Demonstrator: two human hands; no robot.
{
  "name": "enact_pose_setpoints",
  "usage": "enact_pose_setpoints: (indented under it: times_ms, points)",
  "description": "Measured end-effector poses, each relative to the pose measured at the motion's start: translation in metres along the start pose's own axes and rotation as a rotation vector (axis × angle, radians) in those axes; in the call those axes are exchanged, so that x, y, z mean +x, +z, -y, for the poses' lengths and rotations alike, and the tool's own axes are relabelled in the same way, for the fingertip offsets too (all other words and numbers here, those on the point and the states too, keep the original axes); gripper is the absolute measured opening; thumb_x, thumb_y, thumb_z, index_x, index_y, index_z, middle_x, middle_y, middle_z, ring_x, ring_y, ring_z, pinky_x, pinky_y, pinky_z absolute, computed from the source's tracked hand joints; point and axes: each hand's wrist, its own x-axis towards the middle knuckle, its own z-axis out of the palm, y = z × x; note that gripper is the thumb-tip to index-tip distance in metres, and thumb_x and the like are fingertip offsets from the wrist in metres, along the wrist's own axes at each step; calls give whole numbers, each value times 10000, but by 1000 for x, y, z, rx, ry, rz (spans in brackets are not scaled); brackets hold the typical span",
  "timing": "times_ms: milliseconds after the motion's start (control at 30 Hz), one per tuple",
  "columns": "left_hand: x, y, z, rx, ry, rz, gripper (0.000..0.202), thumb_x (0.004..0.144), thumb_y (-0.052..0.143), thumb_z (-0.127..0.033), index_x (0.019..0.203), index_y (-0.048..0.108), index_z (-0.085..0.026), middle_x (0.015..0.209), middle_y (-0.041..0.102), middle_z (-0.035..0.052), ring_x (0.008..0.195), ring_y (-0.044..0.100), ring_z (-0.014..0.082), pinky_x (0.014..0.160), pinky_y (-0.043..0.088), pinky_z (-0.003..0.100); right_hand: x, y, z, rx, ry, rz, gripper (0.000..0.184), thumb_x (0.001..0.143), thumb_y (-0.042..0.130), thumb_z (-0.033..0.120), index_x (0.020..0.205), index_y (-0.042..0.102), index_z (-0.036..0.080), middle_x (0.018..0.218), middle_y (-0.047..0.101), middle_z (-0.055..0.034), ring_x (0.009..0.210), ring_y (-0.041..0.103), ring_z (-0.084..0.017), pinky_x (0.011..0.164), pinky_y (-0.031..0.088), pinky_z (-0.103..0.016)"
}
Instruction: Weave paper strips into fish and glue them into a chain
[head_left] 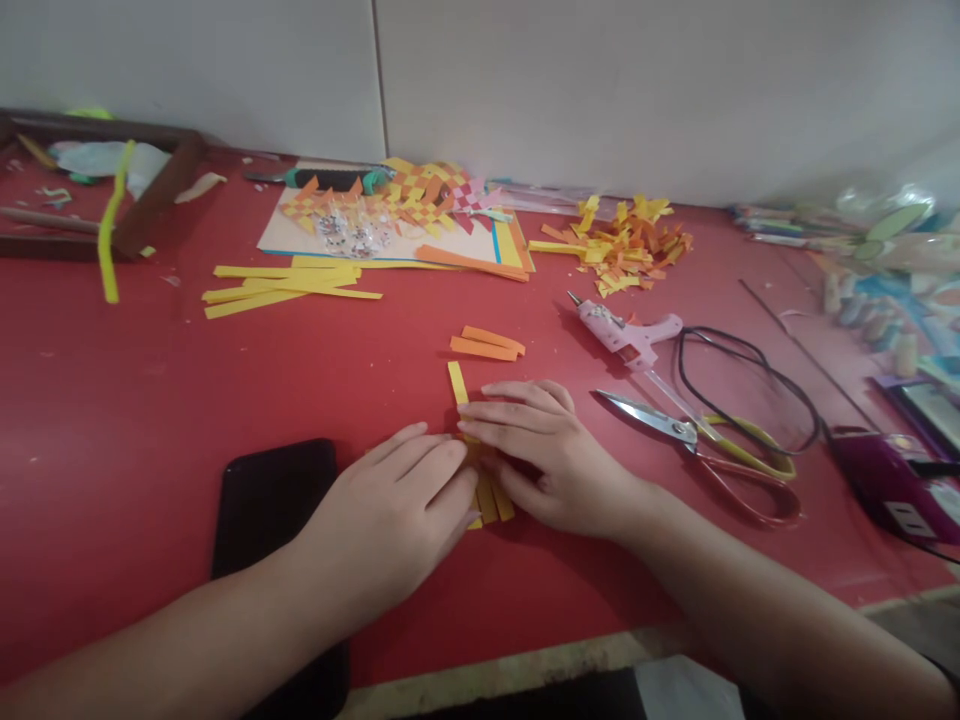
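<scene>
Several yellow paper strips [489, 503] lie together on the red table, mostly covered by my two hands. One yellow strip [456, 382] sticks out beyond my fingers at the far end. From the left, my left hand [412, 490] curls over the strips, its thumb and fingers closed against them. My right hand [536, 450] holds them from the other side, fingers laid across and thumb tucked in close. How the strips cross under the fingers is hidden. Just past my hands lie a few short orange paper strips [487, 344].
Right of my hands are scissors [682, 432] with blades apart and a pink glue gun [626, 335] with a black cord [739, 350]. A black phone [274, 495] lies beside my left forearm. Behind are yellow strips [285, 289], paper scraps [630, 245] and woven paper pieces [427, 195].
</scene>
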Motion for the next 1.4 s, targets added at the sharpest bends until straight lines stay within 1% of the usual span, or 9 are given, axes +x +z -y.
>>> enact_pose_setpoints:
  times_ms: [133,300,400,667,833,967,1133,1300,1400]
  points:
    - [1,0,-1,5,9,-11,200,933,497,-116,972,691,-92,932,733,111,857,700,242,908,601,429,-1,0,-1,-5,-30,-21,282,941,543,180,1172,700,212,1276,718,-33,1226,588,-258,1028,410,-475]
    - [1,-1,-2,11,4,-8,191,923,497,-108,912,687,-106,900,731,111,839,700,249,905,600,439,-1,0,1,-11,-32,-17,280,936,548,173,1168,701,210,1264,725,-29,1205,604,-258,1010,410,-479]
    - [0,-1,-2,12,8,-24,205,923,495,-100,950,699,-97,888,732,107,841,708,249,901,605,437,0,0,1,-12,-28,-16,272,941,551,183,1165,703,214,1266,724,-21,1204,604,-255,1015,406,-480]
    - [0,-2,-2,24,23,-25,248,938,479,-92,942,726,-114,929,752,105,903,726,253,906,610,452,0,0,1,2,-8,-6,283,925,554,180,1160,708,212,1259,727,-26,1213,600,-251,1020,410,-481]
    - [-2,-2,-3,25,8,-10,230,919,504,-83,929,731,-118,944,754,109,914,727,259,907,609,461,0,0,2,33,20,-37,314,907,531,165,1169,699,207,1261,714,-60,1215,600,-246,1031,431,-481]
    - [-2,-1,-2,15,0,-19,224,920,506,-88,931,728,-113,946,752,112,921,724,264,913,605,468,2,5,1,-41,112,-118,323,926,561,242,1225,678,203,1332,651,-111,1269,533,-292,1063,431,-521]
    - [0,-3,-2,18,12,-15,263,940,463,-86,947,724,-114,911,743,102,884,721,248,912,603,461,4,10,1,-127,158,-25,372,955,552,291,1299,653,190,1413,582,-146,1310,454,-340,1070,417,-586]
    - [2,-2,-2,10,-1,-5,253,925,470,-77,898,717,-120,888,726,102,842,704,247,901,604,471,3,10,1,-56,106,-95,286,914,583,211,1160,729,210,1318,632,-131,1268,487,-315,1042,433,-547]
    - [2,-2,-2,-8,3,9,219,905,503,-81,828,704,-123,809,688,91,775,676,241,893,604,478,4,3,3,63,29,-148,267,875,581,165,1088,727,233,1165,694,-90,1133,572,-264,988,460,-495]
